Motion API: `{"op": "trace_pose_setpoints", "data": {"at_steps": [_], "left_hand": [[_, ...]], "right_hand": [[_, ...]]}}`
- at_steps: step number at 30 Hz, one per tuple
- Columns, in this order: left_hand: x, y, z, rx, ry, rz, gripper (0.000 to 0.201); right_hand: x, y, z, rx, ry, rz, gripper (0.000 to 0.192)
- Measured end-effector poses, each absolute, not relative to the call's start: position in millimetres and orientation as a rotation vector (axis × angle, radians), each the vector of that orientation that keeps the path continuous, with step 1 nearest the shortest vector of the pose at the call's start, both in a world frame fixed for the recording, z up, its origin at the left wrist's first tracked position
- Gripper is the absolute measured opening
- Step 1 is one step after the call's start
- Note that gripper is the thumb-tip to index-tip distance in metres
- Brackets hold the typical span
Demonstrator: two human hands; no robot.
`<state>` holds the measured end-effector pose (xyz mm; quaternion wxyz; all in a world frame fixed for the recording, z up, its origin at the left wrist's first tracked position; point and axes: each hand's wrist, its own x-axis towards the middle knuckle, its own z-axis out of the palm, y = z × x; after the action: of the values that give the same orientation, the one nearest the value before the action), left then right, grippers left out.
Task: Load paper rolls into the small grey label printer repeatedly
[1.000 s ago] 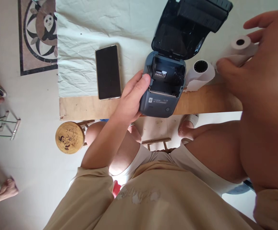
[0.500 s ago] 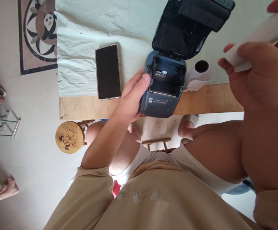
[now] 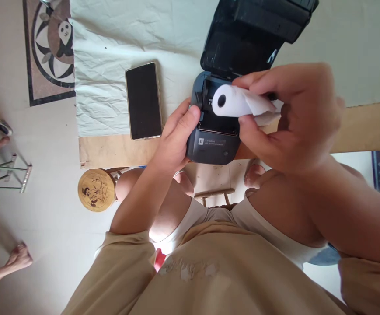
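The right hand point(image 3: 294, 118) pinched a white paper roll point(image 3: 234, 101) just above the open bay of the small thermal printer point(image 3: 214, 140), its axis lying crosswise, while the left hand point(image 3: 175, 140) gripped the printer's left side.

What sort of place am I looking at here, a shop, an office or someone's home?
Probably a home or an informal workroom, not an office. A small wooden stool painted with a panda stands on a pale tiled floor with a panda inlay, and the work surface is a bare wooden board under a creased white sheet.
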<state>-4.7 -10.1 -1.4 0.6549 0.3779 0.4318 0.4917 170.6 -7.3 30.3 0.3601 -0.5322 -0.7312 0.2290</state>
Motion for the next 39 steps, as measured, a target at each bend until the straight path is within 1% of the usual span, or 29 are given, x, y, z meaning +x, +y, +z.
{"op": "trace_pose_setpoints", "data": {"at_steps": [3,6,11,14,20,22,26,30,32,36,39], "left_hand": [[-5.2,-10.1,-2.9,0.874,0.915,1.122,0.035],[-5.9,-10.6,-3.5,0.875,0.869,1.13,0.032],[-6.9,-12.0,-1.4,0.901,0.87,1.11,0.031],[-6.7,-12.5,-1.5,0.907,0.888,1.114,0.032],[-8.6,-9.7,-11.1,0.914,0.862,1.126,0.034],[-10.6,-6.7,-17.2,0.934,0.805,1.125,0.035],[-14.7,0.5,-29.4,0.99,0.695,1.132,0.037],[-16.2,3.0,-33.9,1.042,0.641,1.158,0.048],[-15.6,1.6,-32.6,1.055,0.634,1.171,0.049],[-14.6,-1.0,-29.9,1.048,0.696,1.142,0.042],[-15.3,0.5,-31.6,1.064,0.708,1.134,0.047]], "right_hand": [[166.7,-5.4,28.1,-1.234,-2.05,0.272,0.027],[166.3,-4.3,25.7,-1.277,-2.094,0.161,0.025],[163.5,-2.8,24.3,-1.337,-2.129,0.195,0.016],[163.0,-0.6,23.6,-1.248,-2.117,0.205,0.01],[165.9,1.1,22.2,-1.087,-2.145,-0.01,0.007],[166.8,0.1,21.2,-0.967,-2.144,-0.04,0.008],[167.1,-4.5,18.0,-0.828,-2.154,-0.017,0.016],[164.0,-9.6,13.7,-0.746,-2.21,0.004,0.017],[162.2,-10.9,12.4,-0.722,-2.25,0.016,0.017],[162.5,-10.7,14.4,-0.705,-2.267,0.079,0.013],[165.5,-9.8,18.2,-0.817,-2.238,0.06,0.014]]}}
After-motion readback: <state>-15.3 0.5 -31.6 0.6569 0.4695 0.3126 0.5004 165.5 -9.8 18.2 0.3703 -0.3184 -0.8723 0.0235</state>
